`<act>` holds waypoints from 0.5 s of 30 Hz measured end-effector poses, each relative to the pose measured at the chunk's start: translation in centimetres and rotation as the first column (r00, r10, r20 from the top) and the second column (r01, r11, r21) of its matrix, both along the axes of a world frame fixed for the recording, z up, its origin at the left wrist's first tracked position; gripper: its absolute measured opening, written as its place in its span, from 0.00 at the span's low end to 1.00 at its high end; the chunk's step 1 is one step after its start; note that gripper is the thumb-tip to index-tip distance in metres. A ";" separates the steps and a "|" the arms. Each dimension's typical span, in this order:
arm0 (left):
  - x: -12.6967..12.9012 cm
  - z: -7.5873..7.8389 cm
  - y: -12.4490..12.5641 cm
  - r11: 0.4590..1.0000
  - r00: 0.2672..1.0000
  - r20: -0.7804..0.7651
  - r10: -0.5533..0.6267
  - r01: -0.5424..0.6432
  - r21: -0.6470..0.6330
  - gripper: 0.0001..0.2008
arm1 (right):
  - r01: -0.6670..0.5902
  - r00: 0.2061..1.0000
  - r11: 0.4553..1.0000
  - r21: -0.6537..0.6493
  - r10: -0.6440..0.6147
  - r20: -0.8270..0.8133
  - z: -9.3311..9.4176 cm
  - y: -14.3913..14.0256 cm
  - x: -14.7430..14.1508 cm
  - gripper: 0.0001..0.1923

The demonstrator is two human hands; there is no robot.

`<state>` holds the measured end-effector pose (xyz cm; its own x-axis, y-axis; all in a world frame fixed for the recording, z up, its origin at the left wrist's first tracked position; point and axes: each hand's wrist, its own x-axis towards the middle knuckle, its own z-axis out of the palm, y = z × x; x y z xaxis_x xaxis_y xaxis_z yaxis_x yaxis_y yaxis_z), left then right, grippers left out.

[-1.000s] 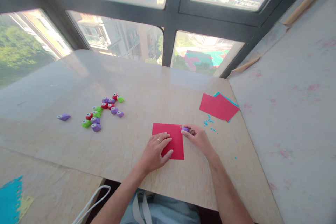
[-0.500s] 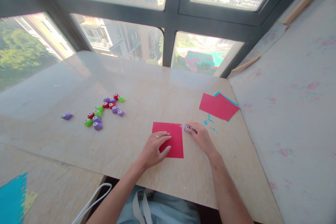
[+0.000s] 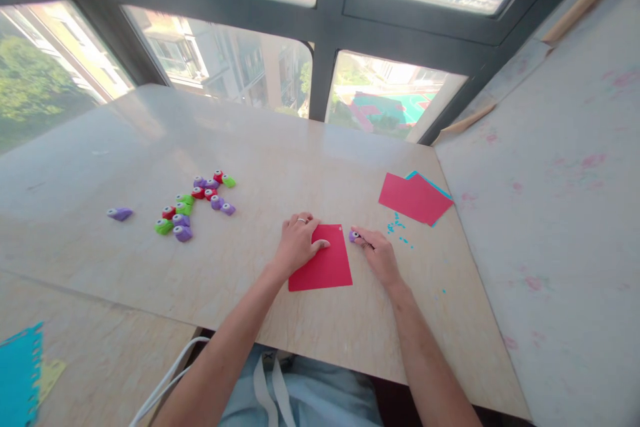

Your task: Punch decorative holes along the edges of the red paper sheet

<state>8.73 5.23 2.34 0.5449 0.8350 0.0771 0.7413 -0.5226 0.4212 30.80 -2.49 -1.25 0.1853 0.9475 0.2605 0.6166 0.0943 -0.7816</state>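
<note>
- A square sheet of red paper (image 3: 325,270) is laid flat on the pale, marbled tabletop (image 3: 300,160), close to its near edge; a small pale spot is seen by the sheet's far right corner.
- The far left part of the sheet is covered by the left hand (image 3: 299,243), which is spread palm down with nothing gripped.
- A small purple plastic punch with a white, eye-like top (image 3: 353,236) is pinched in the fingers of the right hand (image 3: 377,252); it is held just beside the sheet's right side, apart from it. Whether the tabletop is touched by it cannot be told.
- Tiny blue paper bits (image 3: 391,228) are scattered between the right hand and the tabletop's right edge.
- Red paper pieces (image 3: 415,197) are stacked over blue paper (image 3: 412,175) near the far right corner.
- Similar red, green and purple punches (image 3: 183,209) are grouped on the tabletop's left half, and a lone purple punch (image 3: 119,214) is set farther left.
- Beyond a seam, at the near left, a turquoise sheet with a notched edge (image 3: 19,377) is placed over a yellow piece (image 3: 51,377).
</note>
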 end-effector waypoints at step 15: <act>1.0 0.5 2.3 0.977 0.996 0.078 -0.051 0.066 -0.203 0.07 | -0.009 0.998 1.000 -0.020 0.010 0.067 0.3 -0.1 0.1 0.17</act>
